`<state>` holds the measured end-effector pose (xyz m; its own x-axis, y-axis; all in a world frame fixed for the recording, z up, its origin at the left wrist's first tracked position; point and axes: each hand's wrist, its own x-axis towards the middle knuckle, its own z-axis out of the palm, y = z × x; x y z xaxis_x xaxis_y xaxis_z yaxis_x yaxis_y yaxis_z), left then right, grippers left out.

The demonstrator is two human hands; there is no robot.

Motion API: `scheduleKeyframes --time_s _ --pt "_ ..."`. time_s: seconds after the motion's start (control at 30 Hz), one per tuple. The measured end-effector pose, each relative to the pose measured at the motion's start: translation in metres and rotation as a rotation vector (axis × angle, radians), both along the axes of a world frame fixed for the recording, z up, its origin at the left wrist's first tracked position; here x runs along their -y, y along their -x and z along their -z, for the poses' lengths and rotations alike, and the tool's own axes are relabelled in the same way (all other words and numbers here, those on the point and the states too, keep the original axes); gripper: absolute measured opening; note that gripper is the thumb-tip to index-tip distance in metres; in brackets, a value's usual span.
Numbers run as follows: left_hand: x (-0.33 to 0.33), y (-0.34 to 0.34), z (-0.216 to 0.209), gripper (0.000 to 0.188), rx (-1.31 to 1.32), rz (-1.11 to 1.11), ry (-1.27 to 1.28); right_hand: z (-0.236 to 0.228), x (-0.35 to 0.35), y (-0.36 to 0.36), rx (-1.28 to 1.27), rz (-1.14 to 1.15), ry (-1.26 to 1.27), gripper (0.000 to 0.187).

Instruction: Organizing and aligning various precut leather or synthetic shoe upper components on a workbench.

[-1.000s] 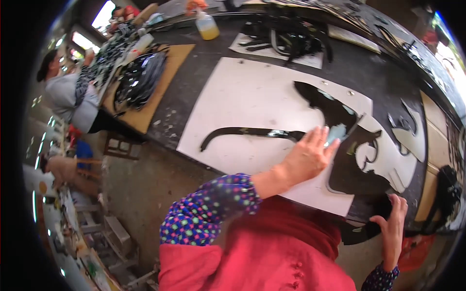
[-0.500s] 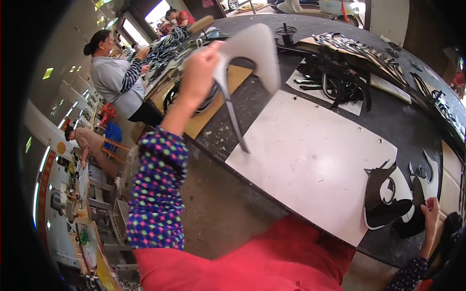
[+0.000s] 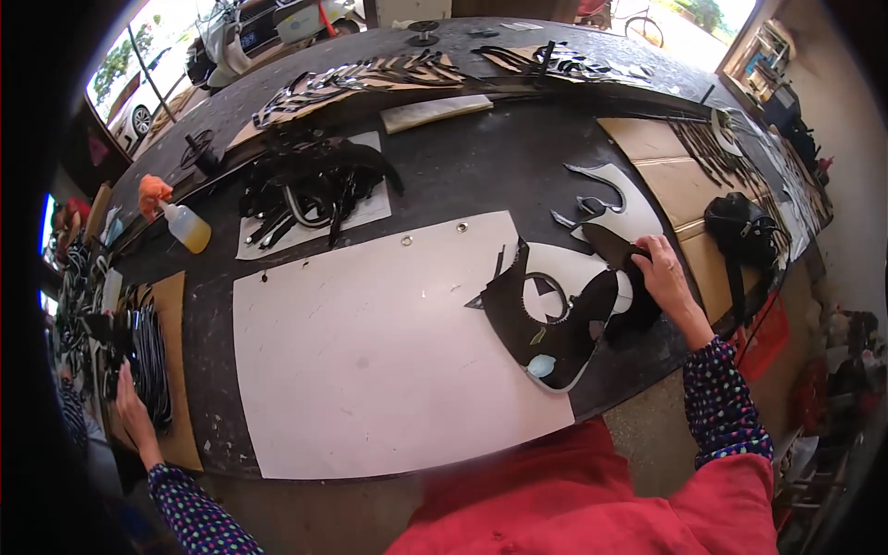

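Observation:
At the far left my left hand point(image 3: 136, 413) has its fingers stretched out beside a bundle of dark strips point(image 3: 151, 356) on brown cardboard; its palm is turned from view. On the right, the fingers of my right hand point(image 3: 668, 279) close on the edge of a black curved piece point(image 3: 610, 248). Beside that hand lies a black cut piece with a round opening point(image 3: 511, 294), edged in white, overlapping the white board point(image 3: 370, 379). A light blue patch point(image 3: 541, 367) shows on it. Just beyond are white curved pieces point(image 3: 622, 196).
A pile of black strips point(image 3: 319, 185) lies on a white sheet beyond the board. Left of it stands a bottle of yellow liquid point(image 3: 188, 228) with an orange top. More strips point(image 3: 370, 79) line the far side. A black bag point(image 3: 740, 229) rests on cardboard at right.
My left hand has come down to the far left and no longer shows the pale curved piece it held up. My view has turned right; my right hand stays at the black pieces.

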<state>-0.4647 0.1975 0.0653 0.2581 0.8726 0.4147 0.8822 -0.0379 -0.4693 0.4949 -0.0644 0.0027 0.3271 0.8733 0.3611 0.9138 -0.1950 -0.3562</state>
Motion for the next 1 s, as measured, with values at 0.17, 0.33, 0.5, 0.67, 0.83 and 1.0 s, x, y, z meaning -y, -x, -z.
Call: scheduleKeyframes --time_s 0.17,0.33,0.5,0.67,0.83,1.0 --pt "0.001 -0.012 0.055 0.068 0.391 0.129 -0.138 0.023 0.0 0.012 0.15 0.044 -0.168 0.02" --pt "-0.024 -0.085 0.038 0.059 -0.037 -0.265 -0.207 0.015 0.013 0.009 0.203 0.118 -0.152 0.018" --pt "-0.04 -0.232 0.015 0.043 0.161 0.341 -0.185 0.017 0.005 0.015 0.176 0.124 -0.152 0.019" --pt "0.0 -0.488 0.021 0.035 0.501 0.907 0.158 0.017 0.002 0.017 0.176 0.129 -0.2 0.019" --pt "0.047 -0.696 0.039 0.035 0.603 1.247 0.558 0.005 0.004 -0.001 -0.018 0.034 -0.04 0.022" --pt "0.041 -0.765 0.07 0.039 0.69 1.198 0.674 -0.054 -0.031 -0.097 -0.032 0.077 0.077 0.034"
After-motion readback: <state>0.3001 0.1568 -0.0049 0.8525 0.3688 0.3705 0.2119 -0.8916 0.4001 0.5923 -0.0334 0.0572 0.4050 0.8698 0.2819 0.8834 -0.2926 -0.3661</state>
